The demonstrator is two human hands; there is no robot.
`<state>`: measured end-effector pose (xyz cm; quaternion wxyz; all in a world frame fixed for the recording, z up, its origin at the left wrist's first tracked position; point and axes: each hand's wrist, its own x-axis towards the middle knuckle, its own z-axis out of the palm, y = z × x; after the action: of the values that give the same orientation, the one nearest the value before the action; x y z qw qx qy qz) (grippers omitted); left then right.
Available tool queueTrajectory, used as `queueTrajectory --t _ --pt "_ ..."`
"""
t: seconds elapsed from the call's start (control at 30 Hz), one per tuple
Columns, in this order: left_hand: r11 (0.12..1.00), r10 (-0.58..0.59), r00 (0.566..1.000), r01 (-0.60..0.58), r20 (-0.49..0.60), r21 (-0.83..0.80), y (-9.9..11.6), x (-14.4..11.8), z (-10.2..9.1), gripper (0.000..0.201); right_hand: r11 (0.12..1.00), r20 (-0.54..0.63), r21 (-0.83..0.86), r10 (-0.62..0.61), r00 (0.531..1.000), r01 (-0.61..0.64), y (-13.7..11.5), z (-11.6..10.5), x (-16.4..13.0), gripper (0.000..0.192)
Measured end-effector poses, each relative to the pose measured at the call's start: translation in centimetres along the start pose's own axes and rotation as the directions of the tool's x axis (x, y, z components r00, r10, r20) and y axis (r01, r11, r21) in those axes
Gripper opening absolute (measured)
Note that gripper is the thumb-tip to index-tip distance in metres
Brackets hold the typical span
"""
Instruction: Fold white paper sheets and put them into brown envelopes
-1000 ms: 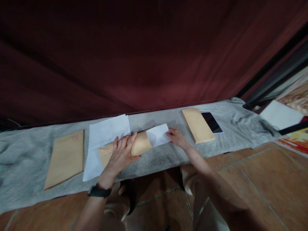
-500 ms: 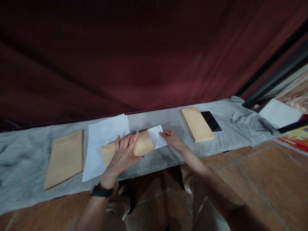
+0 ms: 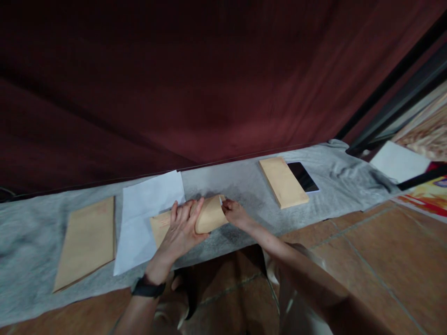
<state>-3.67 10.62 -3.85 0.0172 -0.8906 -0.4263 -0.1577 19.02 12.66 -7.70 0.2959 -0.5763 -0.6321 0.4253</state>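
White paper point(image 3: 221, 199) now deeper in envelope point(image 3: 211, 217) on grey cloth point(image 3: 237, 179) (only sliver shows); insertion looks nearly done. Our left hand point(image 3: 184, 228) clamps envelope; our right hand point(image 3: 236, 214) at mouth, fingers bunched, pinch unclear.

Along the cloth point(image 3: 240, 179) we go: far left, the pile point(image 3: 85, 239), and just right of it the paper point(image 3: 141, 204)! Over the paper's right side lies the left end of an envelope point(image 3: 211, 217), the rest reaching right above the cloth. Left hand point(image 3: 183, 229) across its middle, right hand point(image 3: 235, 215) at its right end, a sheet point(image 3: 221, 200) in there too! Then bare cloth, and over to the right, the stack point(image 3: 283, 181), the phone point(image 3: 304, 177) just right of that. Behind everything, the curtain point(image 3: 209, 93); down in front, the floor point(image 3: 352, 249)!
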Motion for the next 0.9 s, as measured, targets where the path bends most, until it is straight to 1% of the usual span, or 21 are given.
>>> queueTrajectory --t 0.13,0.23,0.33,0.43,0.53,0.67,0.73,0.77,0.83,0.87,0.9 --pt "1.0 -0.004 1.0 0.004 -0.001 0.005 -0.1 0.2 -0.1 0.111 0.999 -0.055 0.052 0.015 0.998 -0.012 0.0 -0.1 0.0 0.022" --pt "1.0 -0.006 1.0 0.006 -0.003 0.008 -0.1 0.3 -0.2 0.11 0.991 -0.114 0.126 0.061 0.992 -0.047 0.0 -0.3 -0.2 0.016" --pt "1.0 0.006 1.0 -0.006 -0.019 0.005 0.0 0.4 -0.2 0.109 0.982 -0.194 0.176 0.097 0.976 -0.063 -0.1 -0.2 -0.2 0.01" --pt "1.0 0.015 0.999 -0.015 -0.047 0.002 0.0 0.4 -0.2 0.108 0.971 -0.263 0.235 0.102 0.959 -0.039 -0.4 0.1 -0.2 0.007" --pt "1.0 0.026 0.997 -0.025 -0.078 0.009 0.0 0.5 -0.2 0.107 0.955 -0.3 0.296 0.106 0.948 -0.013 -0.7 0.3 -0.3 0.011" --pt "0.998 0.06 0.992 -0.059 -0.115 0.013 0.2 0.6 -0.4 0.097 0.936 -0.344 0.35 0.083 0.935 0.046 -0.9 0.5 -0.5 0.013" --pt "0.997 0.074 0.989 -0.073 -0.131 0.014 0.3 0.7 -0.6 0.091 0.906 -0.366 0.419 0.104 0.925 0.064 -0.9 0.5 -0.4 0.016" --pt "0.997 0.078 0.987 -0.076 -0.138 0.019 0.4 0.7 -0.7 0.088 0.884 -0.372 0.463 0.121 0.92 0.071 -0.9 0.5 -0.4 0.021" --pt "0.996 0.087 0.986 -0.082 -0.143 0.038 0.6 0.8 -0.8 0.086 0.833 -0.361 0.548 0.146 0.921 0.083 -1.0 0.3 -0.2 0.034" --pt "0.995 0.091 0.986 -0.085 -0.143 0.048 0.6 0.8 -0.9 0.087 0.808 -0.336 0.583 0.147 0.93 0.083 -1.0 0.2 -0.1 0.037" --pt "0.995 0.093 0.985 -0.086 -0.142 0.056 0.7 0.8 -0.9 0.087 0.788 -0.297 0.611 0.144 0.944 0.072 -1.1 0.0 -0.1 0.036"
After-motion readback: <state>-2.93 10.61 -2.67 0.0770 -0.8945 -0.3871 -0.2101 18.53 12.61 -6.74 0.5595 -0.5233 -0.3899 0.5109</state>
